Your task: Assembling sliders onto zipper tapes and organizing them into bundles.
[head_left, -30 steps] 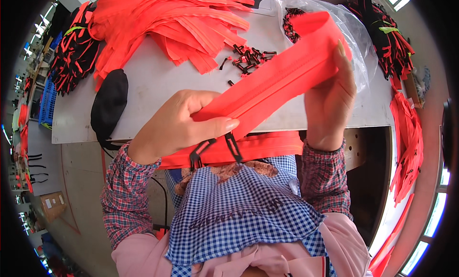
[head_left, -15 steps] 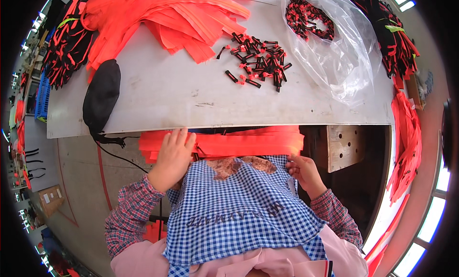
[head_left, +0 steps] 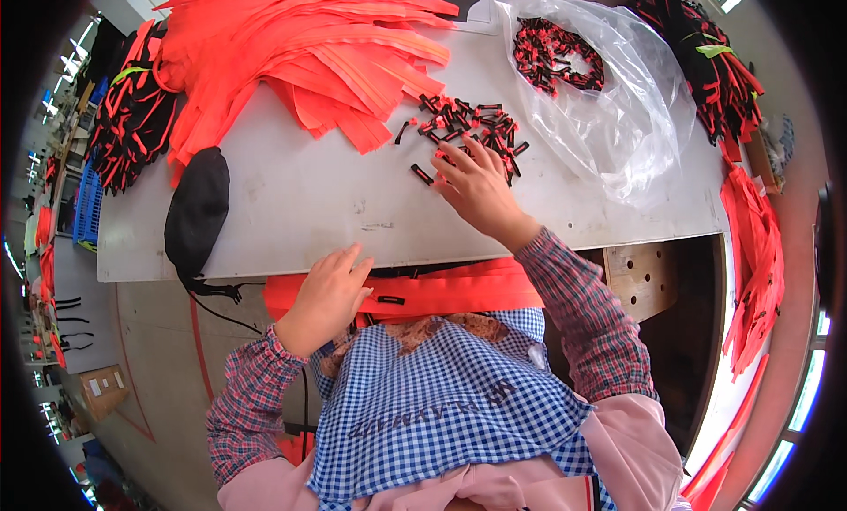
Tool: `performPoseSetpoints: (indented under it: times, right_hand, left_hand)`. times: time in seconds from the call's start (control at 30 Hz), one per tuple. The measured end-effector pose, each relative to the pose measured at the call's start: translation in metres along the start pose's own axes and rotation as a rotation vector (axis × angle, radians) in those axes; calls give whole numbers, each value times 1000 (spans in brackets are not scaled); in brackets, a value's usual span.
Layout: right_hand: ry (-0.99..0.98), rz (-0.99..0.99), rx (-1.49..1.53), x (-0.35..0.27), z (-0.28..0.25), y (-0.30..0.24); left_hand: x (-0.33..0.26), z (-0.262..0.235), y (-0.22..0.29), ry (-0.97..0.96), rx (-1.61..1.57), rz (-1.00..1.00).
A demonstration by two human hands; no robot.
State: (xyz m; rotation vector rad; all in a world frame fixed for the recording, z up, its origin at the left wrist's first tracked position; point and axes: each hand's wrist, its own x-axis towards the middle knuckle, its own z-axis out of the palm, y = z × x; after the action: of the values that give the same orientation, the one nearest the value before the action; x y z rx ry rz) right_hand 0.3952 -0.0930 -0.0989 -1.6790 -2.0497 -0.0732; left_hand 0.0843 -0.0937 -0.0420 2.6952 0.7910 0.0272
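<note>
My right hand point(head_left: 483, 189) reaches over the table onto a pile of small black-and-red zipper pulls point(head_left: 459, 114), its fingers spread and touching the near side of the pile. Whether a pull is under the fingertips is hidden. Across my lap, along the table's front edge, lies a stack of orange-red zipper tape point(head_left: 468, 286). My left hand point(head_left: 326, 295) rests on the stack's left part, fingers stretched toward the table edge and thumb apart. One black zipper pull point(head_left: 391, 300) shows on the tape just right of that hand.
A large heap of orange-red zipper tapes point(head_left: 291, 52) covers the table's back left. More pulls sit in a clear plastic bag point(head_left: 609, 141) at the back right. A black pouch point(head_left: 198, 211) lies at the left edge. Black-and-red bundles point(head_left: 132, 114) flank the table point(head_left: 309, 211).
My right hand has left the right end of the tape stack and moved forward onto the pile of pulls. My left hand stays on the stack. A black pull now shows on the tape.
</note>
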Motion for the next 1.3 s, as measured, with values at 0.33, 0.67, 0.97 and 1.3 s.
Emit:
performPoseSetpoints:
  times: [0.33, 0.67, 0.97, 1.3]
  right_hand:
    - [-295, -124, -33, 71, 36, 61]
    - [-245, -72, -143, -1, -9, 80]
    - [-104, -10, -129, 100, 28, 106]
    - [-283, -204, -28, 38, -11, 76]
  left_hand:
    - [13, 1, -24, -37, -34, -3]
    - [46, -7, -38, -44, -28, -13]
    - [85, -7, -17, -72, -44, 111]
    - [90, -45, -88, 116, -26, -73]
